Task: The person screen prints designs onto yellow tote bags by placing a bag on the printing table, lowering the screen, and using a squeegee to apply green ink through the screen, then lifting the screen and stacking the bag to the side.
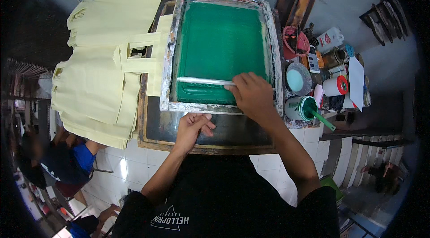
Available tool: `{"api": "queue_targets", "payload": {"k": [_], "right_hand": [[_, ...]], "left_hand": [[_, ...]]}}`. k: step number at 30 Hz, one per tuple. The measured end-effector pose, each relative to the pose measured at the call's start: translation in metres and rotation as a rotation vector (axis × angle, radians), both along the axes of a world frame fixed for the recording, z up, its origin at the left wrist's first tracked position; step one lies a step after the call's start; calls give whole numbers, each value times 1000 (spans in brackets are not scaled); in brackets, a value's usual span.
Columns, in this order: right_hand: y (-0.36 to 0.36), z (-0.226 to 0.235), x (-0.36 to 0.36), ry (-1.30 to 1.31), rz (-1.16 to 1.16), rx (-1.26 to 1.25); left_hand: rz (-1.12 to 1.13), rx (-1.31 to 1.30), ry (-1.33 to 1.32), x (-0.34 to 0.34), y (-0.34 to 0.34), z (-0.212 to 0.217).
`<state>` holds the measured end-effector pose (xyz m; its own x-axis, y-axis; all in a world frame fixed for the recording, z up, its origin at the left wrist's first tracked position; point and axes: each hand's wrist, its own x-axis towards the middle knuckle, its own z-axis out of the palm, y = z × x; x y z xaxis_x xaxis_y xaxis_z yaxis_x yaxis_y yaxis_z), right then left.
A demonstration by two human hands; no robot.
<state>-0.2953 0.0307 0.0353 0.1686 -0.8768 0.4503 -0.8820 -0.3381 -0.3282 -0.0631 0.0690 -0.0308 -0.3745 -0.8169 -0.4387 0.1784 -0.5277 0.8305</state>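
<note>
I'm watching a long, pale squeegee bar (pixel 204 81) that lies across a green-coated screen (pixel 224 41). The right grip (pixel 253 97) has its thumb and fingers closed on the bar toward its right end, and most of the visible bar stretches out to the left of that grip.

Green covers nearly all of the screen beyond the grip, in what I judge to be an even layer. On the near side of the bar, a darker, ridged band of green looks not yet smoothed. The worn frame (pixel 171 63) is down, not lifted, over a pale yellow bag (pixel 154 77), so I cannot tell whether any print is on it.

The left grip (pixel 195 127) is to the left of the right one and nearer the body, just beside the frame's near edge. Its fingers are half curled; I see nothing in them, but cannot tell how firmly they close.

Farther left of both grips, bag stacks (pixel 96 94) show no green. Right of the right grip, an ink pot (pixel 295 109) stands on the counter (pixel 291 124).
</note>
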Motion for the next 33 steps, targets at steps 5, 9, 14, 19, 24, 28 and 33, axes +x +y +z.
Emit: {"api": "queue_targets", "payload": {"k": [5, 9, 14, 19, 24, 28, 33], "right_hand": [[-12, 25, -10, 0, 72, 108], [11, 21, 0, 56, 112, 207], [-1, 3, 3, 83, 120, 96], [-108, -14, -30, 135, 69, 64], [-233, 5, -69, 193, -55, 322], [-274, 22, -79, 91, -64, 437], [-301, 1, -83, 210, -148, 244]], "left_hand": [[-18, 31, -9, 3, -3, 3], [-13, 21, -1, 3, 0, -6], [-13, 4, -18, 0, 0, -1], [-37, 9, -19, 4, -2, 0], [-94, 184, 124, 17, -8, -3], [-94, 420, 279, 24, -8, 23], [-423, 141, 187, 23, -59, 53]]}}
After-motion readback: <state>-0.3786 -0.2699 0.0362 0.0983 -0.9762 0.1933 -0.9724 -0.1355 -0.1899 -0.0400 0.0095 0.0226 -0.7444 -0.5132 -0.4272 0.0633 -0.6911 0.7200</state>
